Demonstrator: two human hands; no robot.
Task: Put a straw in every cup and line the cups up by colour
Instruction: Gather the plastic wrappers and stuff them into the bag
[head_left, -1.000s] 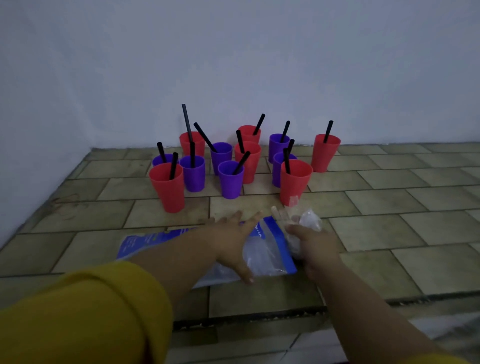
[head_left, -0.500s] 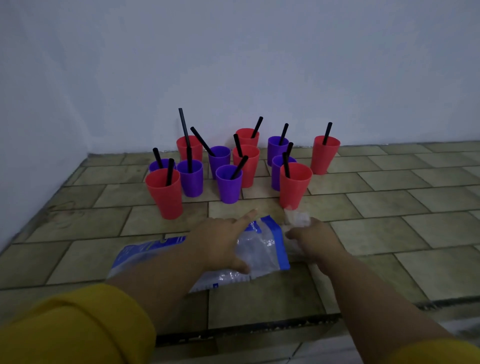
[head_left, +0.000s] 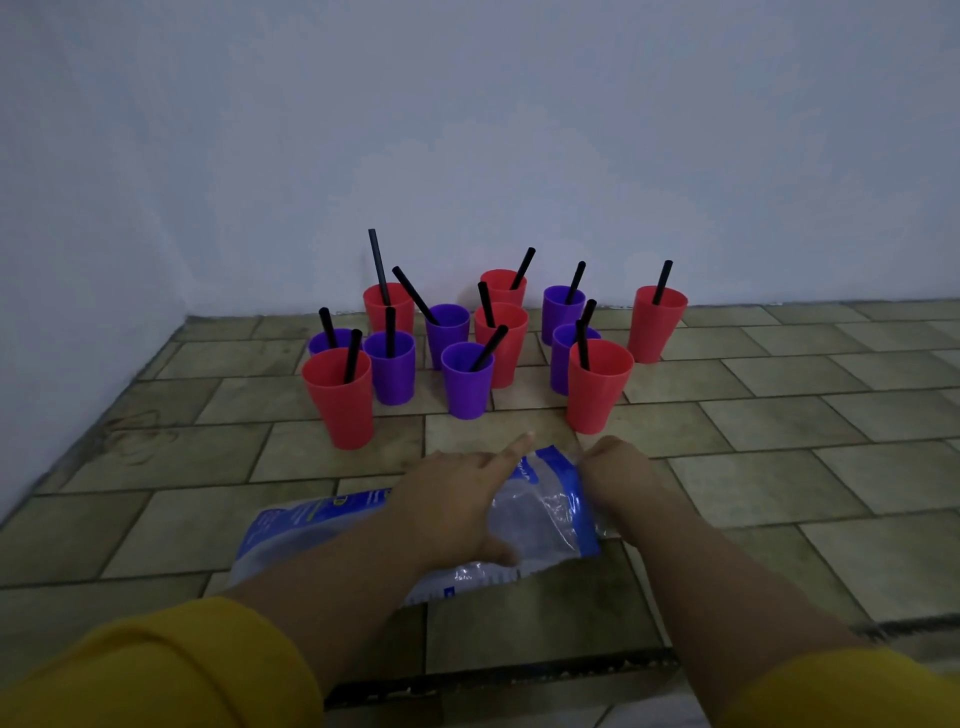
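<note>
Cups in red and purple stand in a loose cluster on the tiled floor, beyond both hands, each with a black straw in it. Nearest the camera, yellow sleeves cover both forearms. The left hand lies flat, fingers spread, on a clear plastic bag with blue edges that rests on the tiles; it presses rather than grips, its index finger pointing toward the cups. The right hand sits at the bag's right edge with fingers curled under; whether it pinches the plastic cannot be told.

Just past the hands, the front red cup on the right stands close to the right hand. The front red cup on the left stands further left, and a purple cup stands between them, its straw leaning right. Behind these are more purple cups mixed with red ones, colours unsorted. One red cup stands apart at the far right. At the back, near the wall, a red cup holds the tallest straw, nearly upright, and another red cup stands right against the wall
</note>
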